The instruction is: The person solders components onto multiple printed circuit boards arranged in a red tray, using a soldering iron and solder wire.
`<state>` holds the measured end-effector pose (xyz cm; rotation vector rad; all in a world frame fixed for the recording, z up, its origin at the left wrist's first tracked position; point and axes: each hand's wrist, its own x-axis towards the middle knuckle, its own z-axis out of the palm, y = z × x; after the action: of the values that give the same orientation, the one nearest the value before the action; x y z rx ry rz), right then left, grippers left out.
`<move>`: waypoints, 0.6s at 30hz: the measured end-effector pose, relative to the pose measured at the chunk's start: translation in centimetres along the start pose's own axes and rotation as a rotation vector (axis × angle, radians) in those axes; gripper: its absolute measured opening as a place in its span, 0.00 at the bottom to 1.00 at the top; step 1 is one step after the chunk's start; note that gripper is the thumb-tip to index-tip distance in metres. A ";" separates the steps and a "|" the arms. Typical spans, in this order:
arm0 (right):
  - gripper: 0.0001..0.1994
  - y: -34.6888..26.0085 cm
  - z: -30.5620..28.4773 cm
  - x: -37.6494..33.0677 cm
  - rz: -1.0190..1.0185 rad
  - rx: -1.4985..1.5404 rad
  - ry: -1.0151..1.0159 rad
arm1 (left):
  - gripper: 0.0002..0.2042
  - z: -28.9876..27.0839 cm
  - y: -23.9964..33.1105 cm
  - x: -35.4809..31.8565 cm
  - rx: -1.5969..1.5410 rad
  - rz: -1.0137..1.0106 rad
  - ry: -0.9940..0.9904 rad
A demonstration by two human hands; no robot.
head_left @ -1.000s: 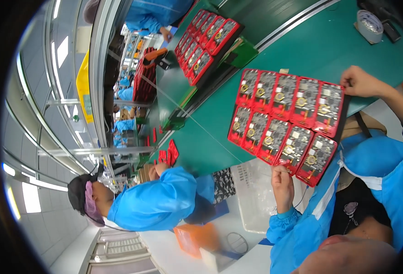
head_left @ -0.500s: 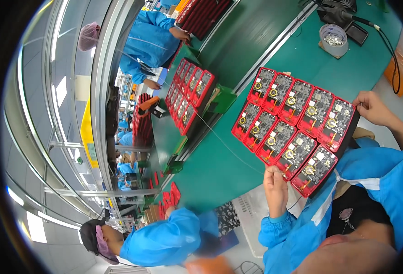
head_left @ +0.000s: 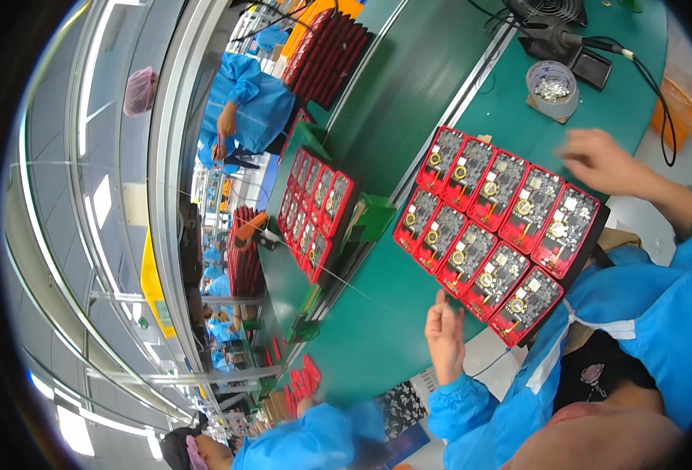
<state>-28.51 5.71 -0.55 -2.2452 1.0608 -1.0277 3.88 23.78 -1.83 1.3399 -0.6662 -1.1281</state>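
In front of me on the green bench lies a dark tray (head_left: 589, 249) with two rows of red casings, each holding a grey circuit board (head_left: 499, 188) with a round yellow-ringed part and an orange strip. My left hand (head_left: 445, 337) is beside the tray's lower left edge, one finger stretched up and the others bent. I see nothing in it, and cannot tell whether the fingertip touches the tray. Over the bench past the tray's upper right corner, my right hand (head_left: 603, 163) is off the tray, slightly blurred, with fingers reaching out and nothing visible in them.
A round tub of small silvery parts (head_left: 552, 88) stands near a black tool stand (head_left: 554, 43) with a cable. Another filled tray (head_left: 315, 207) sits on the conveyor beside a green block (head_left: 371, 218). Co-workers in blue smocks (head_left: 252, 102) work across and to the left.
My right hand has let go of the tray's right edge and moved up and left. My left hand has shifted slightly down off the corner casing. The view has tilted a little.
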 end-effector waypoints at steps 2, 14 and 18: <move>0.12 0.9 2.9 4.6 -0.029 -0.004 0.051 | 0.04 0.0 0.6 0.4 -0.083 -0.055 0.015; 0.14 5.9 7.5 8.9 -0.188 -0.727 -0.114 | 0.06 -1.8 9.6 0.1 0.357 0.267 0.241; 0.07 6.4 6.9 9.1 -0.115 -0.173 0.055 | 0.05 -1.0 10.5 1.2 0.292 0.286 0.201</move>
<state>-22.17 -4.85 -5.00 -2.4541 1.0919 -1.0878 7.81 21.67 7.84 1.5238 -0.8652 -0.6739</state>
